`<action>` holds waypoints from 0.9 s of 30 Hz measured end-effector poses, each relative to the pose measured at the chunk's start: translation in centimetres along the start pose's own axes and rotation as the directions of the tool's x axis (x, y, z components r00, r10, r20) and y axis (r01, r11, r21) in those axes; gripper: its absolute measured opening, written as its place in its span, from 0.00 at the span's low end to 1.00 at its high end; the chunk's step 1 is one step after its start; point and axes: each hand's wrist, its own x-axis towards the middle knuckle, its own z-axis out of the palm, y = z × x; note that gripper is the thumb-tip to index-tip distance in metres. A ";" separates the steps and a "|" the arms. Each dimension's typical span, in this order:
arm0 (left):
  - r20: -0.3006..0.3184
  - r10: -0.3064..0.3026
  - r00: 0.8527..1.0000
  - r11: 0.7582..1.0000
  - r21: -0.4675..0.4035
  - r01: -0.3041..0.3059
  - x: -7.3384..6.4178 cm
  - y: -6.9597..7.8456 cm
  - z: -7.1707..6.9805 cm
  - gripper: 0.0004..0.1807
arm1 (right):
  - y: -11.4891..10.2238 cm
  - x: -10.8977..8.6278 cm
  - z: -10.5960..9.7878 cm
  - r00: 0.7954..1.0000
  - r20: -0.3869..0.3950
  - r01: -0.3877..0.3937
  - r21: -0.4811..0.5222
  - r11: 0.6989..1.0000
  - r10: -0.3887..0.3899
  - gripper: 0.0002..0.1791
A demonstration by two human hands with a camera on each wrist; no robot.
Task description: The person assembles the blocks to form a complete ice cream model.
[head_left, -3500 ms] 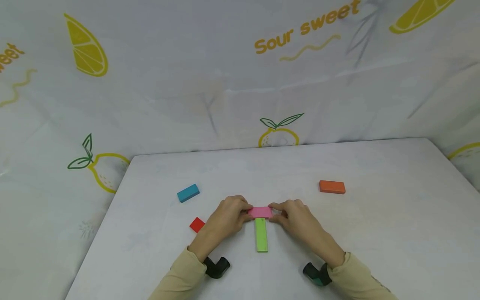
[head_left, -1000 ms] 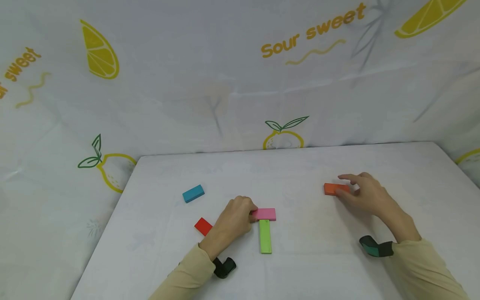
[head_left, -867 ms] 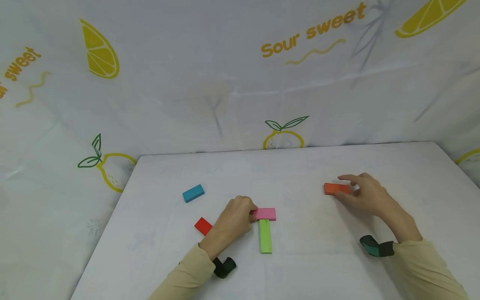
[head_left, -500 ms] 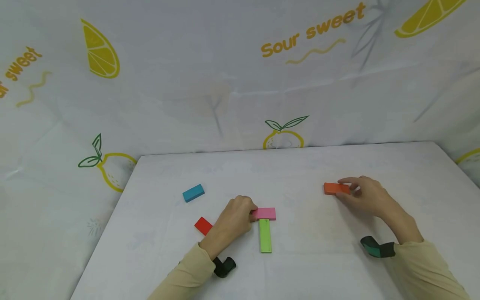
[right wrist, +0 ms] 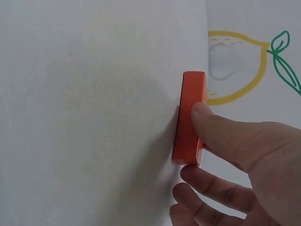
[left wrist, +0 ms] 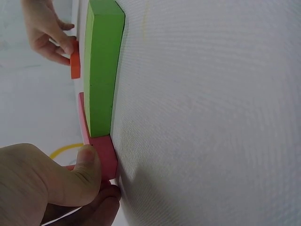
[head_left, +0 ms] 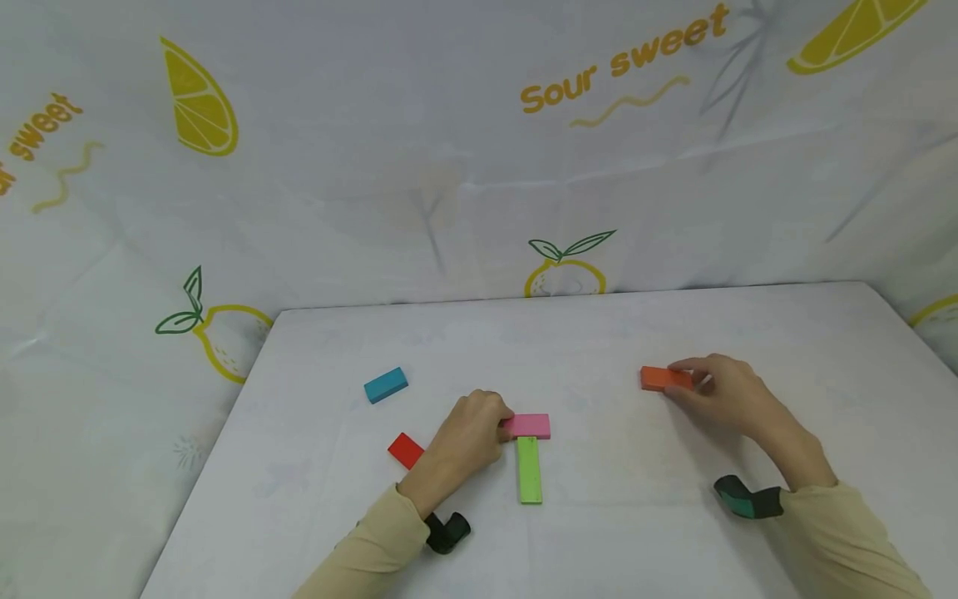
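Note:
My left hand (head_left: 470,433) pinches the left end of a pink block (head_left: 532,426), which lies crosswise on the table. A light green block (head_left: 530,472) runs from the pink one toward me, forming a T. In the left wrist view the end of the green block (left wrist: 101,70) meets the side of the pink block (left wrist: 104,157). Further right, my right hand (head_left: 729,395) holds an orange block (head_left: 660,378) by its right end. In the right wrist view my thumb lies on one long side of the orange block (right wrist: 188,125), and the other fingers are partly hidden.
A blue block (head_left: 386,385) lies at the back left of the white table (head_left: 329,349). Nearer, a red block (head_left: 406,450) is partly covered by my left forearm. A white cloth with lemon prints (head_left: 337,183) hangs behind the table. Both wrists carry dark camera mounts.
My right hand has left the pink block, reached right to the orange block, closed its fingers on it and shifted it slightly left. My left hand stays on the pink block.

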 end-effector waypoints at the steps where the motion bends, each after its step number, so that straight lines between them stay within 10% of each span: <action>1: 0.001 -0.001 1.000 1.000 0.000 0.001 0.0 0.0 0.0 0.07 | -0.1 0.0 0.0 1.000 0.001 -0.001 -0.001 1.000 0.001 0.22; 27: -0.014 0.011 1.000 1.000 0.026 -0.011 -0.1 0.0 0.1 0.08 | -6.2 0.2 2.3 0.995 0.046 0.083 0.040 0.996 -0.085 0.19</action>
